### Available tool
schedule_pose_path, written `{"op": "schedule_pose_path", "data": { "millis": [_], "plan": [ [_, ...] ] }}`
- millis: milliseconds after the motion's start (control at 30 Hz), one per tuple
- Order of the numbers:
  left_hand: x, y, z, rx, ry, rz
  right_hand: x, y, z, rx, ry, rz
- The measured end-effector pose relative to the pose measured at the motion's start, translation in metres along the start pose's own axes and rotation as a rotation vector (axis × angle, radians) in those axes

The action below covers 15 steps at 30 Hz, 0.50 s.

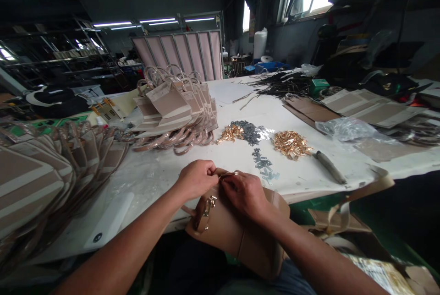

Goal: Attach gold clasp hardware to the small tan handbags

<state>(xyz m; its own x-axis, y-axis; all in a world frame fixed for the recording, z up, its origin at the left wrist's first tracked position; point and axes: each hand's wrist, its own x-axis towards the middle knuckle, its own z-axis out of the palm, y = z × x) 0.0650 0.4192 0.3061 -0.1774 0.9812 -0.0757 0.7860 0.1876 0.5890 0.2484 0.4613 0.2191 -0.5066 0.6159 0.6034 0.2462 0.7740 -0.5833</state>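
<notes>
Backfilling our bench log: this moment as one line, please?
left hand: at edge of brown bag | right hand: same edge | table: gold-coloured pieces, grey pieces

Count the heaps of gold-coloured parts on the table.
2. The left heap touches the dark metal pieces; the right heap lies beside the grey tool. Others could be hidden behind the tan stack.

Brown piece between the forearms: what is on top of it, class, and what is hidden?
Gold-coloured hardware sits on the brown piece, towards its left; the left hand and right hand are at its far edge. Whatever lies directly beneath is covered.
</notes>
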Motion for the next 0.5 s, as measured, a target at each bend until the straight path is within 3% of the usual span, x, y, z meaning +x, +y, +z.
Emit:
{"op": "schedule_pose_path", "data": {
  "millis": [100,200,333,500],
  "plan": [
    [-0.002,0.001,-0.003,0.05,-0.004,0.052,0.001,0.0,-0.002,-0.01,-0.013,0.016],
    [-0.002,-0.002,-0.008,-0.085,-0.067,0.105,0.001,-0.001,-0.006,0.126,0.013,0.03],
    [-0.002,-0.007,-0.012,-0.369,-0.222,0.04,0.001,-0.003,-0.01,0.413,0.052,0.061],
    [-0.004,-0.005,-0.013,-0.437,-0.231,-0.019,-0.003,0.001,-0.006,0.579,0.033,0.161]
  ]
}}
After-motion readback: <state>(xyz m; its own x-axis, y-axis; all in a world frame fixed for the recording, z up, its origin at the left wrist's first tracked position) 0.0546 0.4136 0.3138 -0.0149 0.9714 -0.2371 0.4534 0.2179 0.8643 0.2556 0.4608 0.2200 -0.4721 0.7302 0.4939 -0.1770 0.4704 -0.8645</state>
